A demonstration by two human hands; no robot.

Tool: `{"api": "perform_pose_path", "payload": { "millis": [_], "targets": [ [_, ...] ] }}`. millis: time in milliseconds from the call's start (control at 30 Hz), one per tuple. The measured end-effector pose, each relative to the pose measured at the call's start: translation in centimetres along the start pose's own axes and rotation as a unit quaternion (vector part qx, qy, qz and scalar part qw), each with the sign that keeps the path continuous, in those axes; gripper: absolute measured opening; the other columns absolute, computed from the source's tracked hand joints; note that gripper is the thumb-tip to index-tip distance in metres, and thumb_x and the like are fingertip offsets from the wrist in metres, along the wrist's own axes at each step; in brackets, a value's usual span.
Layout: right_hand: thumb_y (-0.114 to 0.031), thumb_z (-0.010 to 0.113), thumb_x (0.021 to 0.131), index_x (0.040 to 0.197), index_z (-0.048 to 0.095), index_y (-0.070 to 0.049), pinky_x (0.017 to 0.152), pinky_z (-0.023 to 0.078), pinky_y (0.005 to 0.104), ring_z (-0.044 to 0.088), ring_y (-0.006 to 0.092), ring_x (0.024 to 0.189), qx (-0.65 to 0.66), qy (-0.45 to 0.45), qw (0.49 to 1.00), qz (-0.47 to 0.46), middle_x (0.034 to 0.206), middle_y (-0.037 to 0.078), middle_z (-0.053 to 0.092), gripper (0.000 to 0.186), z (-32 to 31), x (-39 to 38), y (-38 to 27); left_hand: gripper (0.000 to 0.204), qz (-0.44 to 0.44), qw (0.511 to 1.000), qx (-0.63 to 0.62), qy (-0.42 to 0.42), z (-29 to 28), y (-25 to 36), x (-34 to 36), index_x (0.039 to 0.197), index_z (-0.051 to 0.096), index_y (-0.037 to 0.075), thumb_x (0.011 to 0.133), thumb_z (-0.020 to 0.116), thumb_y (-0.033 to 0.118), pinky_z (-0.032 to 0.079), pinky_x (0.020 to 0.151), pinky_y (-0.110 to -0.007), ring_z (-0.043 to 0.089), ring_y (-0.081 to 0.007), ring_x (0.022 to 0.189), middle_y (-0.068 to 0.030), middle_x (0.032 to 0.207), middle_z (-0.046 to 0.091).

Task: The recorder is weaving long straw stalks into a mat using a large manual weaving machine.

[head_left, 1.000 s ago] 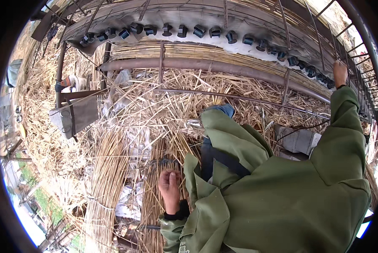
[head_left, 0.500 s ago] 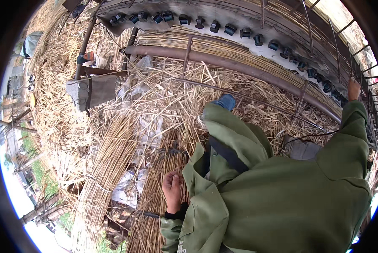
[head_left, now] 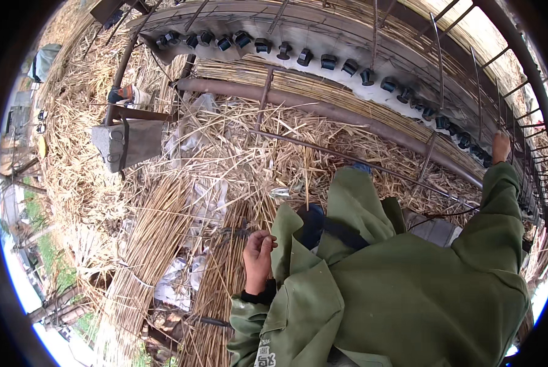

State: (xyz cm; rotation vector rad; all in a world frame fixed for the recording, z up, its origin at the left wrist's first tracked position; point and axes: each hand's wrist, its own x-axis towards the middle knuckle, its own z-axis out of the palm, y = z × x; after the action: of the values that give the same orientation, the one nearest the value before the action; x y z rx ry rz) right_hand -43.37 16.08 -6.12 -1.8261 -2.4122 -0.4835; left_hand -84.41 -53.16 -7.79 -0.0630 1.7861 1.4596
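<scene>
My left hand (head_left: 258,260) is raised in front of my green coat, above the bundled reed stalks (head_left: 216,300). Its fingers are curled in and the thumb is pressed to them; whatever the tips hold is too small to name. At the far right, my right hand (head_left: 501,147) is closed at the metal frame (head_left: 534,159), by its thin upright rods. What lies inside that fist is hidden. A row of dark spool-shaped weights (head_left: 329,62) runs along the frame's pale strip, its right end near this hand.
A brown pipe (head_left: 323,109) and a thinner rod (head_left: 347,151) cross in front of my legs. Loose straw (head_left: 237,153) covers the ground. At left stand a grey block (head_left: 108,147) on the frame and another tied reed bundle (head_left: 142,244).
My right hand has shifted slightly left and down in the picture, still closed at the frame. My left hand has risen a little. My bent leg has moved right, uncovering more straw.
</scene>
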Motion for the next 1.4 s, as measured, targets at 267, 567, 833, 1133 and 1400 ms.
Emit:
{"api": "perform_pose_path", "payload": {
  "millis": [267, 567, 833, 1133, 1400],
  "targets": [
    [-0.035, 0.040, 0.086, 0.094, 0.062, -0.004, 0.081, 0.042, 0.0456, 0.055, 0.0410, 0.094, 0.057, -0.050, 0.992, 0.102, 0.093, 0.023, 0.060, 0.038, -2.6, 0.1, -2.8, 0.011, -0.055, 0.993, 0.009, 0.100, -5.6, -1.8, -3.8, 0.097, 0.053, 0.000, 0.090, 0.048, 0.006, 0.046, 0.062, -0.020, 0.056, -0.0091, 0.068, -0.0055, 0.082, 0.060],
    [-0.033, 0.041, 0.087, 0.089, 0.061, -0.001, 0.077, 0.040, 0.0453, 0.055, 0.0421, 0.089, 0.114, -0.040, 0.985, 0.123, 0.088, 0.025, 0.060, 0.038, -3.9, -1.1, -4.7, 0.010, 0.074, 0.995, 0.053, 0.041, 0.2, 6.4, 1.5, 0.097, 0.053, -0.001, 0.090, 0.048, 0.004, 0.045, 0.065, -0.020, 0.055, -0.0094, 0.070, -0.0048, 0.083, 0.058],
    [-0.031, 0.041, 0.085, 0.088, 0.061, 0.000, 0.078, 0.041, 0.0461, 0.054, 0.0431, 0.089, 0.111, -0.037, 0.987, 0.111, 0.089, 0.026, 0.060, 0.037, -4.9, -1.9, -5.4, 0.011, -0.024, 0.999, 0.026, -0.017, 3.1, -0.3, 2.8, 0.099, 0.053, 0.000, 0.090, 0.049, 0.006, 0.046, 0.063, -0.020, 0.057, -0.0094, 0.070, -0.0053, 0.084, 0.061],
    [-0.031, 0.039, 0.087, 0.096, 0.062, -0.003, 0.083, 0.041, 0.0457, 0.054, 0.0418, 0.096, 0.077, -0.038, 0.988, 0.132, 0.097, 0.024, 0.059, 0.037, -6.3, -2.3, -7.7, 0.010, -0.044, 0.999, 0.019, -0.017, -0.6, 0.5, 3.4, 0.098, 0.053, 0.003, 0.090, 0.049, 0.009, 0.046, 0.061, -0.021, 0.057, -0.0095, 0.068, -0.0047, 0.083, 0.061],
    [-0.035, 0.038, 0.088, 0.097, 0.062, -0.005, 0.086, 0.040, 0.0461, 0.053, 0.0405, 0.098, 0.053, -0.054, 0.991, 0.111, 0.101, 0.022, 0.059, 0.039, -4.0, -0.6, -5.2, 0.006, -0.044, 0.994, 0.049, 0.088, -8.7, -0.1, -1.8, 0.092, 0.052, 0.004, 0.089, 0.048, 0.007, 0.047, 0.060, -0.022, 0.056, -0.0097, 0.066, -0.0049, 0.080, 0.059]
  ]
}}
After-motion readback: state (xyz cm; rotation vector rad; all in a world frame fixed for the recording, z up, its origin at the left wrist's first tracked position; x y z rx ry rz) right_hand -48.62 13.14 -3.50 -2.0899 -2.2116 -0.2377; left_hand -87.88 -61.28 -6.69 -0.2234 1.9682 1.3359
